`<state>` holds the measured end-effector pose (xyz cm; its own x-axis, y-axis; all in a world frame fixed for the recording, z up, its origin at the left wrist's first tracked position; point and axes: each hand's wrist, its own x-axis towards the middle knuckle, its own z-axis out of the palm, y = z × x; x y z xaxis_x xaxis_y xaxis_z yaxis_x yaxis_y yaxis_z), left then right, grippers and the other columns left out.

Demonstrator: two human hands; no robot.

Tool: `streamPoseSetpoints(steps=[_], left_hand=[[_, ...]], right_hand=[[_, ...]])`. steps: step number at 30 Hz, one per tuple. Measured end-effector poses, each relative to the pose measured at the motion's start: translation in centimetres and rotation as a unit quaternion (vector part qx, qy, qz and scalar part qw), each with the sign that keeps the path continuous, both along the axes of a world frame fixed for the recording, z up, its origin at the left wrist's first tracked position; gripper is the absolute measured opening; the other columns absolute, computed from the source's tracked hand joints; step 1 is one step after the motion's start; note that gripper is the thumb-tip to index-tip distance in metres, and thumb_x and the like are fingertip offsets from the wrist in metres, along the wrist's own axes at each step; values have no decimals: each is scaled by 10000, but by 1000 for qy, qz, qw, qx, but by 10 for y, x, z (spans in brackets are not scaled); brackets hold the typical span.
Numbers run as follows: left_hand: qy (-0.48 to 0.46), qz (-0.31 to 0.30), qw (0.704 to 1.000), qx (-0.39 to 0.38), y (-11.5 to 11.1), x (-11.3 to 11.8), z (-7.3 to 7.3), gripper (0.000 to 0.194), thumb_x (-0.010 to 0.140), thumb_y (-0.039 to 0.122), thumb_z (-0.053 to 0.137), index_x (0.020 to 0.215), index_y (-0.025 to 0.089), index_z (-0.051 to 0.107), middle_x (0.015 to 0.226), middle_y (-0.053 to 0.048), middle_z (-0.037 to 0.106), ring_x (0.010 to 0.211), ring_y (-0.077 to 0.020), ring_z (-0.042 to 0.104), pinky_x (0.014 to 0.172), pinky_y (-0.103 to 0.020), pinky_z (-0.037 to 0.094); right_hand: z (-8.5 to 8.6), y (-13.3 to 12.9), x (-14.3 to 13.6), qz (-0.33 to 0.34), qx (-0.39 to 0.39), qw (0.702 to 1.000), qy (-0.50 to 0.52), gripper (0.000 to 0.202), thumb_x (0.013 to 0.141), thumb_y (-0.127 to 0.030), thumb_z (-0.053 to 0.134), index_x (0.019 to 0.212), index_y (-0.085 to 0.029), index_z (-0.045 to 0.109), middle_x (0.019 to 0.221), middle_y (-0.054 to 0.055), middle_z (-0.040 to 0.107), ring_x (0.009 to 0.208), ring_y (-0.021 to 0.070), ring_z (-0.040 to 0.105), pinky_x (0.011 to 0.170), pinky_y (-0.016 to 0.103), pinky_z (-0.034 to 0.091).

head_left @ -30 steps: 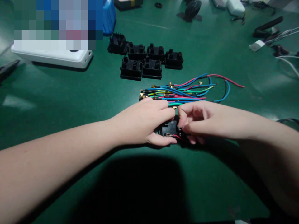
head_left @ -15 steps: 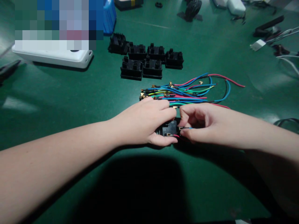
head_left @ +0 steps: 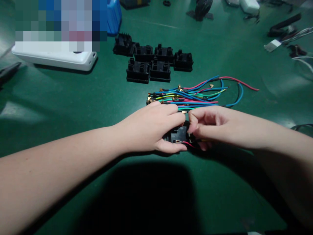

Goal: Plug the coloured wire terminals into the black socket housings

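Observation:
My left hand (head_left: 162,127) is wrapped round a black plastic socket part (head_left: 179,134), its thumb along the near side and its fingers over the far side. A red wire (head_left: 187,143) with a brass terminal runs from the near edge of that part. My right hand (head_left: 207,122) is at the part's right end, thumb and index finger pressed together beside a small dark terminal. Just beyond both hands lies a bundle of blue, red, green and yellow wires (head_left: 195,96) with brass terminals, mostly pointing left.
Several black socket parts (head_left: 160,71) stand in two rows behind the wires. A white power strip (head_left: 56,58) lies at the back left, near a blue container (head_left: 114,18). White cables with a connector (head_left: 272,45) lie at the right.
My right thumb has moved up and inward against the index finger. The blue-wired terminal seen between them earlier is now mostly hidden. My left hand holds the same place.

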<state>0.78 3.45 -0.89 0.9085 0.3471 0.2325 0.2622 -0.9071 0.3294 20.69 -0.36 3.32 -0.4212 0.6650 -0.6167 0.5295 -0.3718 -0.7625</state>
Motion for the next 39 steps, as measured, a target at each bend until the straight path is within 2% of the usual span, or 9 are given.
streamPoseSetpoints(steps=[7,16,25,31,34,39], left_hand=[[0,-3,1000,-4,0,0,0,368,804,522,630,882,166,579,805,-32,583,708,-183,516,663,-299,359],[0,-2,1000,-3,0,0,1,370,800,524,634,885,169,574,813,-37,592,702,-181,516,656,-300,354],[5,0,1000,2,0,1,2,364,808,518,624,870,162,577,777,-31,566,680,-177,499,640,-292,347],[5,-2,1000,12,0,1,2,371,804,527,624,870,165,576,749,-23,558,658,-173,489,626,-286,342],[10,-3,1000,17,0,0,3,384,803,535,626,885,163,578,781,-33,571,682,-180,504,638,-292,353],[20,3,999,35,-1,-2,4,393,826,548,588,885,160,586,832,-55,601,723,-193,533,676,-311,377]], right_hand=[[-1,1,2,0,-14,1000,18,123,712,-201,585,689,-197,465,602,-29,589,498,98,534,448,197,360],[1,1,-2,-16,-23,999,35,160,696,-200,608,664,-195,452,536,-44,565,473,101,562,421,180,366],[-1,2,-1,-23,-15,999,31,175,708,-219,601,633,-193,446,473,-34,593,423,77,500,402,172,301],[0,1,-1,-32,-14,999,35,211,713,-232,621,621,-194,435,467,-39,574,437,82,532,406,171,322],[-1,4,4,-13,-36,998,44,188,751,-219,617,662,-192,454,503,-34,610,436,76,537,417,165,365],[-3,13,17,24,-117,990,73,91,792,-245,604,771,-191,534,606,-17,672,461,100,599,407,179,435]])
